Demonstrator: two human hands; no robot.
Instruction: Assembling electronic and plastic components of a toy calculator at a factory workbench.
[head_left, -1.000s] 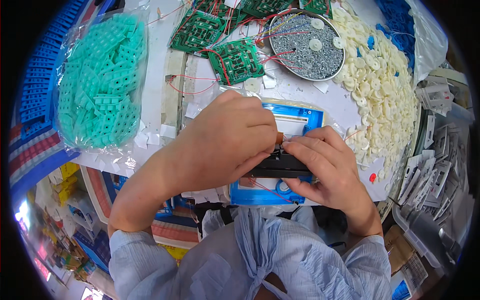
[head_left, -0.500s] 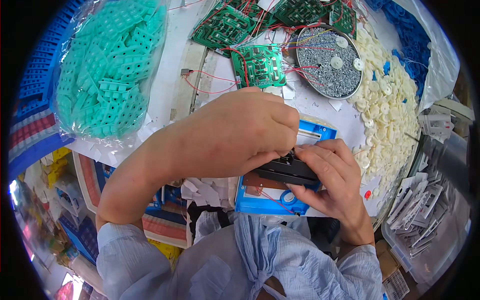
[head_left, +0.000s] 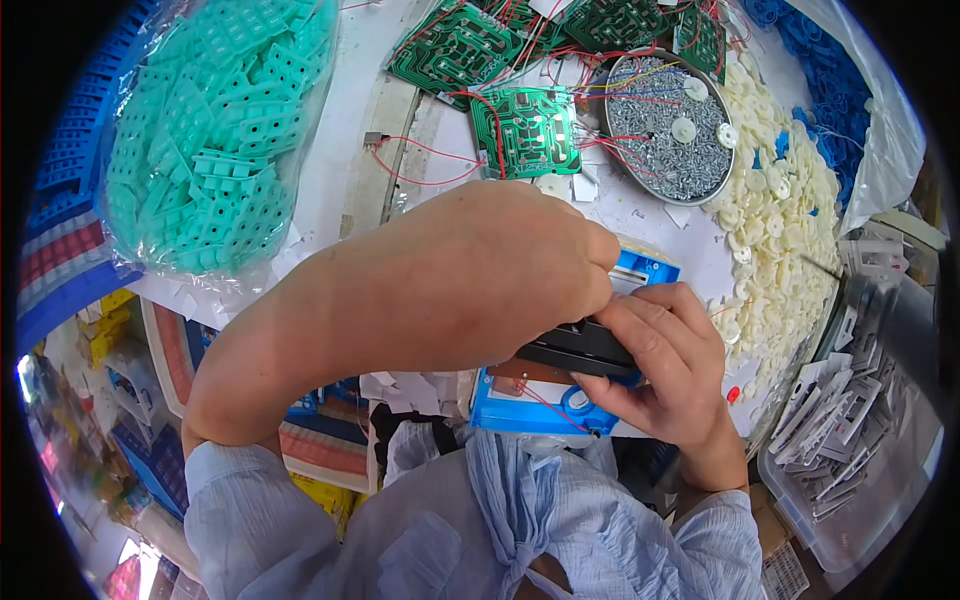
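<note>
A long black plastic part point(head_left: 577, 347) lies tilted across a blue plastic housing point(head_left: 535, 412) in front of me. My right hand point(head_left: 668, 355) grips its right end, thumb below and fingers above. My left hand point(head_left: 535, 275) is closed and bent over the part's upper edge; its fingertips and whatever they pinch are hidden. Inside the housing show a brown board point(head_left: 507, 386) and thin red wires. Just beyond my left hand lies a green circuit board point(head_left: 527, 133) with red wires attached.
A round metal dish of screws point(head_left: 665, 150) stands beyond the housing, beside a heap of cream plastic discs point(head_left: 775, 250). A bag of turquoise parts point(head_left: 215, 150) lies at left, more circuit boards point(head_left: 455, 45) at the back. At right is a clear bin point(head_left: 860, 510) with grey pieces.
My left hand has turned and shifted slightly to the right and down, now covering more of the black part. My right hand keeps its grip. The whole view has shifted slightly.
</note>
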